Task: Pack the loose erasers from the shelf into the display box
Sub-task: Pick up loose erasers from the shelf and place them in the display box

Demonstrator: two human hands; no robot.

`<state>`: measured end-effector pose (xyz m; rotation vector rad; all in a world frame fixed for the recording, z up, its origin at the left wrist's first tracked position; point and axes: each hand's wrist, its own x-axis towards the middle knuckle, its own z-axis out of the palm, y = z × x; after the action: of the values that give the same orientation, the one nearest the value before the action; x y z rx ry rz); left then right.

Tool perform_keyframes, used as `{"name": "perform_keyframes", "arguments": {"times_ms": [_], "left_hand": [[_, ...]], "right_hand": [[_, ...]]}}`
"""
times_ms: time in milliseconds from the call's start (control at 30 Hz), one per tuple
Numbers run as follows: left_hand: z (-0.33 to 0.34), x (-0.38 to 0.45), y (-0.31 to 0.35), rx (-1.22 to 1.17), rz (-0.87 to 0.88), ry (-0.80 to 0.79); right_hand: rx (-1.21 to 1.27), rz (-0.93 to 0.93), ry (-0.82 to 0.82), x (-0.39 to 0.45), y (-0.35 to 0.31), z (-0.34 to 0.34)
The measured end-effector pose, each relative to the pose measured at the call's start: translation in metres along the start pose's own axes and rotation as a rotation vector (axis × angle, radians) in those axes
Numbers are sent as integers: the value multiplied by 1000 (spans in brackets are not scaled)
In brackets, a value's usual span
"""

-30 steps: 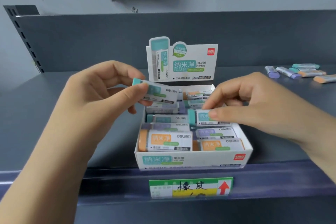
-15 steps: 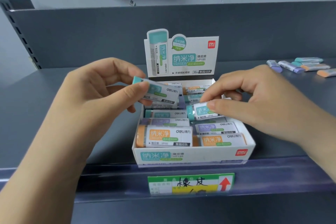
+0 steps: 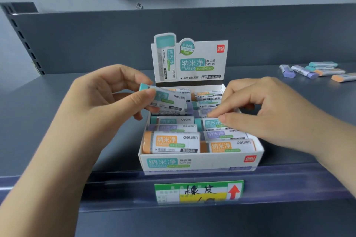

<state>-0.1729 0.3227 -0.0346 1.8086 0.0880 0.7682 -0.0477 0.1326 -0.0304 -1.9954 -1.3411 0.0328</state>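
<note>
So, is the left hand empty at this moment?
No, the left hand pinches a teal eraser above the display box.

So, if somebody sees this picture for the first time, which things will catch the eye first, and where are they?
At the centre, the white cardboard display box stands at the shelf's front edge, packed with orange, purple and teal erasers. Above its left side, the left hand pinches a teal-capped eraser in a white sleeve, while the right hand touches the teal eraser in the box. Far right, a few loose pastel erasers lie on the grey shelf.
</note>
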Motion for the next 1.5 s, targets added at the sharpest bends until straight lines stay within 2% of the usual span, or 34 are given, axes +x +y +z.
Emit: {"name": "perform_keyframes", "arguments": {"times_ms": [400, 633, 767, 1067, 1200, 1333, 1500], "left_hand": [[0, -2, 5, -21, -36, 1], [5, 8, 17, -40, -89, -33], [16, 11, 30, 16, -52, -100], [36, 19, 36, 208, -49, -231], [41, 23, 39, 492, 29, -322], [44, 26, 45, 635, 83, -455], [43, 25, 45, 699, 129, -516]], "right_hand": [[-236, -111, -42, -3, 4, -1], [119, -53, 220, 0, 3, -6], [286, -55, 187, -1, 2, -7], [423, 3, 245, -2, -1, -11], [390, 7, 340, 0, -2, -11], [372, 36, 313, -1, 0, -14], [267, 106, 93, -6, -1, -14]]}}
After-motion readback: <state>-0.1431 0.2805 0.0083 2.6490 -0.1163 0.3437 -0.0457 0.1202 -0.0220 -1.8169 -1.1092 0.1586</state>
